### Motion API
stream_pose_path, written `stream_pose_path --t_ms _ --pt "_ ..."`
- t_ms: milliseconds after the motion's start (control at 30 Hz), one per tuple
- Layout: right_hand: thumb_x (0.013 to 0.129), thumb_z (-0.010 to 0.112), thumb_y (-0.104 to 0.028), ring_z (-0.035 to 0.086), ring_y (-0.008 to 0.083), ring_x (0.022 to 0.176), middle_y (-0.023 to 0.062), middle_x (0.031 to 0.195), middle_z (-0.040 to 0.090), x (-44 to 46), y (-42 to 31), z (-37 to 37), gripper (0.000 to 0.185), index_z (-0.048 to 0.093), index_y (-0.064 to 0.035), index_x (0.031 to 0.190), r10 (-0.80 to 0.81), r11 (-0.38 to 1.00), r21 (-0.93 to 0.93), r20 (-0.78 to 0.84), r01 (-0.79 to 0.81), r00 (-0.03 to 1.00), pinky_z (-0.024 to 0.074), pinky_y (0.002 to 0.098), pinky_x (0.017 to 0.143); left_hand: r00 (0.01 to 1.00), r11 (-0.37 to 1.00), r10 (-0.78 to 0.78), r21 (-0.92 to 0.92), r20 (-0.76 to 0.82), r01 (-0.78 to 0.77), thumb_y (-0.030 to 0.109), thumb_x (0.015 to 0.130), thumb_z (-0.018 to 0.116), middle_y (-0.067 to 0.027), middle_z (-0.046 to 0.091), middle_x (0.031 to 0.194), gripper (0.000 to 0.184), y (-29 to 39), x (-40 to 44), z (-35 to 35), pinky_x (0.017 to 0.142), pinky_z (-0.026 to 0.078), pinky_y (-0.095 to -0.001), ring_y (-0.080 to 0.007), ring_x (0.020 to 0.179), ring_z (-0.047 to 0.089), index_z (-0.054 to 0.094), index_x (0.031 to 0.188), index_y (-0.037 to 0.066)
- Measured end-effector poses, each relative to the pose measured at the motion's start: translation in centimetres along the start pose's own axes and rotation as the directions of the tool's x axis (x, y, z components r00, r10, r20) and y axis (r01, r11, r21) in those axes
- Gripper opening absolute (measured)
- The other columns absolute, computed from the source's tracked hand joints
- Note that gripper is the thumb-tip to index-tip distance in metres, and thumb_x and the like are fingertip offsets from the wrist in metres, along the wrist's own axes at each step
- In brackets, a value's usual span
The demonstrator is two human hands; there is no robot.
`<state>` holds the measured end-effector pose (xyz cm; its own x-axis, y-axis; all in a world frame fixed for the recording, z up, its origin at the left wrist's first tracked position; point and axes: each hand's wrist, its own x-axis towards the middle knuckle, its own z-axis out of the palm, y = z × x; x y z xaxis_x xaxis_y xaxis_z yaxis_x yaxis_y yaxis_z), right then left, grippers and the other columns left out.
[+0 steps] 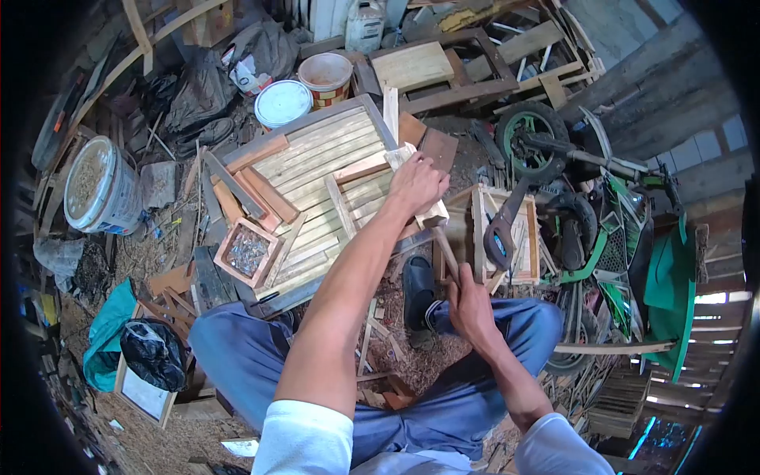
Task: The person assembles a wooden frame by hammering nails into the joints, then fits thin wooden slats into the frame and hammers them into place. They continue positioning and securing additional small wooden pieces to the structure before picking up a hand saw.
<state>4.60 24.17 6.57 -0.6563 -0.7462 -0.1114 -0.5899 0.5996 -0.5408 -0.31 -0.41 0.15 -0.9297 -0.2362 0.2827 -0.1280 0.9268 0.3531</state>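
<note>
My left hand [419,186] is closed over a pale wooden block [433,214], pressing it near the right edge of a slatted wooden panel [309,176]. My right hand [472,307] grips a wooden stick-like handle [448,255] in front of my knee. The handle's upper end reaches the block's near end; whether it carries a tool head cannot be made out. Beside my left wrist, an L-shaped joint of wooden strips [342,207] lies on the panel. A small wooden box of nails or similar metal bits [247,252] sits at the panel's left corner.
Right of my hands stands a wooden crate [479,226], with a dark tool with a rounded loop end [499,241] across it. A green motorbike [606,229] is farther right. Several buckets, including one with a white lid [283,103], and scrap wood surround the panel.
</note>
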Motion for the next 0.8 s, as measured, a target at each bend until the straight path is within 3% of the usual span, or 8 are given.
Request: stream_pose_path --t_ms 100,200,233,367,467,600,733,800 --pt "0.095 0.051 -0.007 0.057 0.0544 0.075 0.0318 0.076 0.058 -1.3 -2.8 -1.5 0.012 0.043 -0.0035 0.103 0.006 0.991 0.132 -0.140 0.012 0.990 0.0398 0.0591 0.061 0.993 1.000 0.010 -0.019 -0.119 -0.012 0.028 0.096 0.048 -0.0160 0.070 0.083 0.038 -0.2 -0.2 0.4 0.099 0.041 -0.0386 -0.0274 0.098 0.064 0.074 0.082 0.006" --pt "0.094 0.052 -0.007 0.057 0.0547 0.077 0.0315 0.077 0.058 -1.2 -1.0 -0.1 0.013 0.044 -0.0038 0.105 0.013 0.997 0.073 -0.095 -0.006 0.995 0.0400 0.0589 0.061 0.997 1.000 0.011 -0.028 -0.073 -0.013 0.028 0.096 0.048 -0.0153 0.070 0.082 0.038 0.4 -0.6 -0.1 0.099 0.041 -0.0383 -0.0270 0.097 0.064 0.074 0.081 0.006" --pt "0.094 0.052 -0.006 0.056 0.0554 0.078 0.0313 0.078 0.058 -0.3 -0.1 0.4 0.016 0.045 -0.0044 0.107 0.109 0.993 -0.053 0.060 -0.106 0.992 0.0402 0.0593 0.062 0.998 1.000 0.017 -0.019 -0.056 -0.018 0.029 0.096 0.048 -0.0150 0.070 0.081 0.038 0.1 -0.3 -0.3 0.099 0.041 -0.0382 -0.0270 0.096 0.064 0.074 0.081 0.007" --pt "0.094 0.052 -0.005 0.057 0.0538 0.072 0.0294 0.075 0.058 -1.1 -0.8 -0.5 0.014 0.045 -0.0033 0.107 -0.053 0.997 0.047 -0.078 0.056 0.996 0.0428 0.0561 0.059 0.998 0.999 0.013 -0.045 -0.064 -0.016 0.032 0.094 0.050 -0.0161 0.070 0.086 0.037 -0.3 -0.2 0.5 0.099 0.042 -0.0384 -0.0254 0.095 0.064 0.076 0.081 0.008" --pt "0.095 0.051 -0.006 0.057 0.0530 0.071 0.0285 0.073 0.057 -1.4 -1.9 -0.7 0.012 0.044 -0.0027 0.104 -0.066 0.985 0.142 -0.183 0.093 0.981 0.0428 0.0549 0.057 0.994 0.998 -0.026 -0.065 -0.103 0.019 0.032 0.095 0.049 -0.0177 0.070 0.090 0.039 0.1 -0.5 0.1 0.102 0.040 -0.0387 -0.0268 0.097 0.064 0.075 0.081 0.007" --pt "0.095 0.051 -0.005 0.057 0.0532 0.070 0.0282 0.070 0.057 0.1 1.3 1.1 0.011 0.043 -0.0024 0.103 -0.006 0.999 -0.053 -0.014 0.005 1.000 0.0412 0.0540 0.056 0.999 0.999 -0.027 -0.041 -0.037 0.025 0.032 0.096 0.048 -0.0193 0.070 0.094 0.042 0.0 -0.1 0.1 0.106 0.038 -0.0398 -0.0290 0.099 0.064 0.075 0.079 0.005" --pt "0.094 0.052 -0.005 0.056 0.0544 0.072 0.0304 0.070 0.057 -0.6 -0.9 -0.6 0.014 0.043 -0.0025 0.104 -0.062 0.988 0.131 -0.127 0.078 0.990 0.0385 0.0575 0.056 0.996 0.998 -0.003 -0.063 -0.089 -0.002 0.031 0.096 0.048 -0.0181 0.069 0.089 0.042 -0.1 -0.3 0.0 0.103 0.039 -0.0398 -0.0280 0.096 0.064 0.074 0.079 0.004" --pt "0.094 0.052 -0.005 0.057 0.0545 0.075 0.0308 0.072 0.058 -0.8 -1.4 -0.6 0.014 0.043 -0.0029 0.104 -0.044 0.992 0.109 -0.115 0.057 0.992 0.0385 0.0583 0.058 0.992 0.997 0.007 -0.080 -0.129 -0.017 0.028 0.096 0.049 -0.0162 0.069 0.081 0.038 0.1 -0.6 -0.3 0.099 0.040 -0.0394 -0.0271 0.093 0.063 0.075 0.080 0.005"
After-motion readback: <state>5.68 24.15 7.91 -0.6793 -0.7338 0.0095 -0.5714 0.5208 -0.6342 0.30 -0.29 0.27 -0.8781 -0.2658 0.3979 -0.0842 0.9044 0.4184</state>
